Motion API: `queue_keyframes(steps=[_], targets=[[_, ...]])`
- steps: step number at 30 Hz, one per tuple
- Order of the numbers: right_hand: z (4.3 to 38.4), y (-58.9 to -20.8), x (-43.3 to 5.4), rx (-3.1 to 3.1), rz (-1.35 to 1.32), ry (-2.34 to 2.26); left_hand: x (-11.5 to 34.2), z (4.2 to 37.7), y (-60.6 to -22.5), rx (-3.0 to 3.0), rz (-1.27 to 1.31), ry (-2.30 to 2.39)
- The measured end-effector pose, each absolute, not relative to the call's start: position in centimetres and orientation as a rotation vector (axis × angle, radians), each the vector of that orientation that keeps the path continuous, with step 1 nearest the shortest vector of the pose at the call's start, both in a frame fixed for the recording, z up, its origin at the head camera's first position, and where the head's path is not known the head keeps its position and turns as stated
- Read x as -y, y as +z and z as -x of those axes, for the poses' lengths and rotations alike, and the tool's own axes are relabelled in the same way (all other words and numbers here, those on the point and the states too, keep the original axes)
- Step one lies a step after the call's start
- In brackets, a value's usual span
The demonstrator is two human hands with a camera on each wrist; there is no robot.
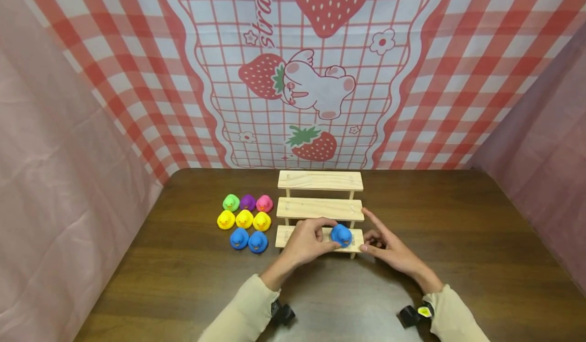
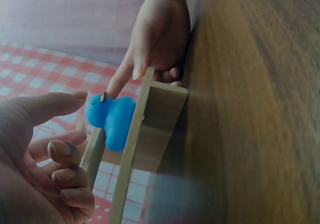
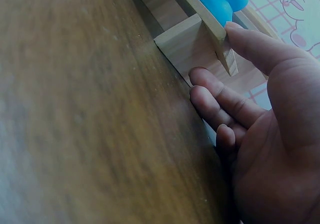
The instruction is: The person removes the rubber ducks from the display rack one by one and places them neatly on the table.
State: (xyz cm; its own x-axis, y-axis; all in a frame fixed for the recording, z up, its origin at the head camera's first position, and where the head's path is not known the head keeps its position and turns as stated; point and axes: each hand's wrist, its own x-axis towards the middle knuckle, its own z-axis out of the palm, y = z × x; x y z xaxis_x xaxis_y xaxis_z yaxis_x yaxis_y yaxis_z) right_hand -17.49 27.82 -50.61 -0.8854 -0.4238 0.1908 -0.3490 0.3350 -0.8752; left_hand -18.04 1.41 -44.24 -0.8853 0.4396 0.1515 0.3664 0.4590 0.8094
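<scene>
A blue rubber duck (image 1: 341,235) sits upright near the right end of the lowest step of a three-step wooden rack (image 1: 320,208). My left hand (image 1: 311,240) reaches over that step from the left, thumb and index finger spread on either side of the duck. In the left wrist view a gap shows between those fingers and the duck (image 2: 117,121); the other fingers curl loosely. At the rack's right end, my right hand (image 1: 393,250) touches the lowest step with its thumb. Its index finger stretches toward the middle step, the other fingers bent below.
Left of the rack stand several more ducks: a green (image 1: 231,203), a purple (image 1: 247,202) and a pink one (image 1: 264,203) behind, yellow ones (image 1: 244,219) in the middle, two blue ones (image 1: 258,241) in front. A strawberry-print cloth (image 1: 403,128) hangs behind the brown table (image 1: 183,281).
</scene>
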Motion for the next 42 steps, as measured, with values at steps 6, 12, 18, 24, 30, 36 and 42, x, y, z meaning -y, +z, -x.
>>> queue_keyframes(steps=[6,12,18,24,30,36,42], targets=[[17.6,-50.7,-27.8,-2.511,0.727,-1.615,-2.3,18.0,-44.8,-2.666,-0.693,1.382],[17.6,-50.6,-27.9,-2.506,0.738,-1.606,-3.1,17.9,-45.2,-2.746,-0.657,1.320],[17.6,-50.6,-27.9,-2.510,0.705,-1.602,-3.8,17.5,-45.4,-2.865,-0.628,1.257],[17.6,-50.6,-27.9,-2.507,0.693,-1.601,-4.1,17.3,-45.5,-2.922,-0.617,1.236],[17.6,-50.5,-27.9,-2.491,0.707,-1.600,-4.0,17.4,-45.6,-2.873,-0.659,1.307],[17.6,-50.6,-27.9,-2.488,0.708,-1.603,-3.9,17.3,-45.5,-2.864,-0.703,1.283],[17.6,-50.5,-27.9,-2.487,0.708,-1.605,-3.6,17.2,-45.3,-2.814,-0.720,1.323]])
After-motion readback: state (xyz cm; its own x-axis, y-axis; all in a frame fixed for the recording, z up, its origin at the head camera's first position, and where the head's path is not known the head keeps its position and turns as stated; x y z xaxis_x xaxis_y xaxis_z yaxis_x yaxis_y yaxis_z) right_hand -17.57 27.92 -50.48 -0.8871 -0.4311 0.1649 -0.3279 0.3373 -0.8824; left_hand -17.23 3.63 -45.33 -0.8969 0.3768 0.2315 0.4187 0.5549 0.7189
